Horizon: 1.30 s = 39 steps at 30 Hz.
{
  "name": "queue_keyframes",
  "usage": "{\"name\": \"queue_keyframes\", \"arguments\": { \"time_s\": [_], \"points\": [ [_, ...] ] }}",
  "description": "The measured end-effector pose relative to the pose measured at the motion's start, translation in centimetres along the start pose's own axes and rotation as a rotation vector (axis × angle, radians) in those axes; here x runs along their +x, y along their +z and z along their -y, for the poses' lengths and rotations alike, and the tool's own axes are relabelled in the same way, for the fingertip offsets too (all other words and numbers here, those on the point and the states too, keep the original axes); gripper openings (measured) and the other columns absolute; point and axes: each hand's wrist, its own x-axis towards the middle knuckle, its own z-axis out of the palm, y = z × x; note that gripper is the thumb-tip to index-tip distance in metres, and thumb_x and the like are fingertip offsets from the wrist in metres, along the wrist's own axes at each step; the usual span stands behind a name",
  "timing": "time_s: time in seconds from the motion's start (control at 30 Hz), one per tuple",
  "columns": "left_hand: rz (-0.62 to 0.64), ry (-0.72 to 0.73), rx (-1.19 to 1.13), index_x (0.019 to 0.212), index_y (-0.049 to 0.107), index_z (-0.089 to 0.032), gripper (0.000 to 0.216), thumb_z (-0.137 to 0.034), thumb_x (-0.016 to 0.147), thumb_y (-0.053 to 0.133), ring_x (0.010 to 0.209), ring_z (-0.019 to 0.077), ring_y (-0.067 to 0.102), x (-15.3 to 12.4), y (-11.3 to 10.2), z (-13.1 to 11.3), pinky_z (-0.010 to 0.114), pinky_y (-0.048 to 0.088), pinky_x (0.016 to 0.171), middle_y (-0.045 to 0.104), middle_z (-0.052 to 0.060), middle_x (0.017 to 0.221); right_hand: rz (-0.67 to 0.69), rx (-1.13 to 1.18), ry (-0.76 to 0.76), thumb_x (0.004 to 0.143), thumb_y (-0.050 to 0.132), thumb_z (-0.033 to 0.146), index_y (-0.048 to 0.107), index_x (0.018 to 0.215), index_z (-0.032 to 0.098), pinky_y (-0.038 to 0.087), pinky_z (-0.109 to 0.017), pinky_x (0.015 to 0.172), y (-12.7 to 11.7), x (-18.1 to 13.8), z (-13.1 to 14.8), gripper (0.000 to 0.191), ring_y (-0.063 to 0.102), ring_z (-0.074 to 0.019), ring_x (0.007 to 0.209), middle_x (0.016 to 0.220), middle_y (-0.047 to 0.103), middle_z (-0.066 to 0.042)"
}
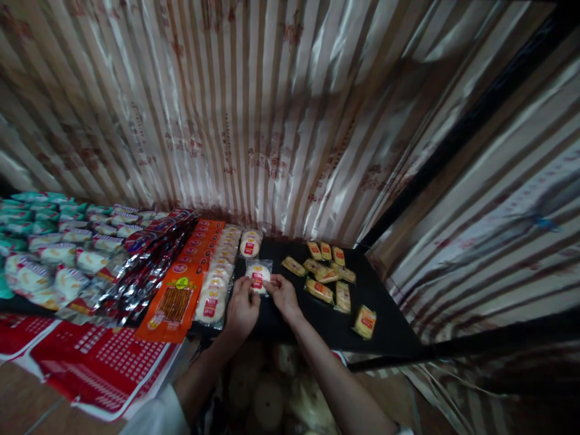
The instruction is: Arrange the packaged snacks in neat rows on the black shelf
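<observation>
Between my two hands is a clear packet of round white rice crackers (259,278) with a red label, over the black shelf (276,314). My left hand (243,307) pinches its left edge, and my right hand (283,296) grips its right edge. Just behind it lies another rice cracker packet (250,243). To the left, a row of the same packets (217,281) overlaps from back to front. On the right lie several small yellow-wrapped snacks (327,275), loosely grouped, with one yellow packet (365,321) apart near the front edge.
Orange snack bags (174,296), shiny dark red packets (145,266) and white and green packets (67,254) fill the shelf's left. A red printed sheet (99,356) hangs in front. Striped curtains (272,121) stand behind, with a dark pole (457,118) at right.
</observation>
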Motion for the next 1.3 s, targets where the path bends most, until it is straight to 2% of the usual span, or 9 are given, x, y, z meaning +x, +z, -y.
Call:
{"name": "queue_keyframes", "arguments": {
  "time_s": [0.1,0.2,0.47,0.6,0.77,0.97,1.1,1.2,1.3],
  "points": [
    [0.048,-0.082,0.033,0.117,0.054,-0.012,0.04,-0.019,0.08,0.04,0.123,0.0224,0.044,1.1,2.2,0.5,0.036,0.034,0.105,0.048,0.013,0.132,-0.056,-0.11,0.041,0.072,0.059,0.033,0.064,0.084,0.021,0.048,-0.025,0.059,1.6,2.8,0.4,0.017,0.064,-0.0164,0.067,0.072,0.068,-0.001],
    [0.08,-0.159,0.06,0.125,0.049,-0.007,0.046,-0.022,0.083,0.037,0.129,0.0255,0.036,2.8,3.3,0.6,0.039,0.03,0.108,0.04,0.016,0.14,-0.059,-0.175,0.095,0.072,0.06,0.03,0.064,0.086,0.022,0.048,-0.026,0.063,2.8,4.9,1.1,0.017,0.064,-0.016,0.07,0.077,0.069,0.0],
    [0.121,-0.184,0.077,0.131,0.04,-0.004,0.05,-0.026,0.089,0.026,0.134,0.025,0.029,6.5,4.7,1.6,0.042,0.026,0.108,0.033,0.018,0.144,-0.055,-0.262,0.063,0.075,0.059,0.029,0.063,0.083,0.023,0.046,-0.024,0.067,4.3,7.8,1.6,0.011,0.064,-0.015,0.076,0.081,0.068,0.0],
    [0.107,-0.15,0.109,0.128,0.044,-0.004,0.049,-0.025,0.089,0.025,0.133,0.0244,0.031,7.2,5.6,2.7,0.042,0.026,0.108,0.039,0.019,0.14,-0.058,-0.302,0.05,0.076,0.059,0.028,0.061,0.083,0.023,0.045,-0.024,0.066,4.6,8.4,1.2,0.009,0.063,-0.015,0.076,0.081,0.068,0.0],
    [0.047,-0.131,0.116,0.128,0.046,-0.007,0.047,-0.025,0.089,0.025,0.131,0.0235,0.035,7.3,6.5,3.7,0.043,0.028,0.106,0.045,0.018,0.136,-0.079,-0.334,0.021,0.076,0.058,0.026,0.058,0.091,0.022,0.044,-0.025,0.067,4.9,8.6,0.7,0.016,0.063,-0.0162,0.078,0.086,0.067,-0.002],
    [0.013,-0.103,0.128,0.128,0.045,-0.005,0.048,-0.026,0.09,0.024,0.13,0.0253,0.037,7.2,6.8,3.9,0.044,0.03,0.105,0.045,0.019,0.135,-0.052,-0.394,0.062,0.078,0.057,0.03,0.056,0.097,0.021,0.044,-0.027,0.068,4.8,8.4,1.0,0.021,0.062,-0.017,0.082,0.092,0.064,-0.004],
    [0.04,-0.092,0.136,0.125,0.048,-0.005,0.047,-0.025,0.09,0.025,0.128,0.026,0.039,6.9,5.9,3.1,0.043,0.03,0.105,0.048,0.02,0.133,-0.072,-0.378,0.042,0.077,0.057,0.028,0.058,0.101,0.017,0.045,-0.028,0.075,4.6,7.9,1.4,0.026,0.06,-0.0179,0.086,0.094,0.062,-0.008],
    [-0.007,-0.08,0.128,0.117,0.055,-0.007,0.043,-0.025,0.089,0.028,0.124,0.0244,0.043,6.0,4.9,2.1,0.038,0.033,0.104,0.05,0.017,0.13,-0.152,-0.299,-0.011,0.078,0.055,0.028,0.057,0.107,0.014,0.046,-0.029,0.078,3.9,6.6,1.4,0.033,0.06,-0.0173,0.082,0.101,0.061,-0.011],
    [-0.064,-0.045,0.071,0.1,0.062,-0.011,0.033,-0.02,0.085,0.034,0.11,0.0223,0.053,3.7,4.0,1.0,0.035,0.041,0.097,0.059,0.014,0.113,-0.225,-0.195,-0.121,0.08,0.05,0.026,0.058,0.102,0.016,0.047,-0.029,0.078,2.1,3.8,1.0,0.026,0.059,-0.0167,0.082,0.099,0.062,-0.008]
  ]
}}
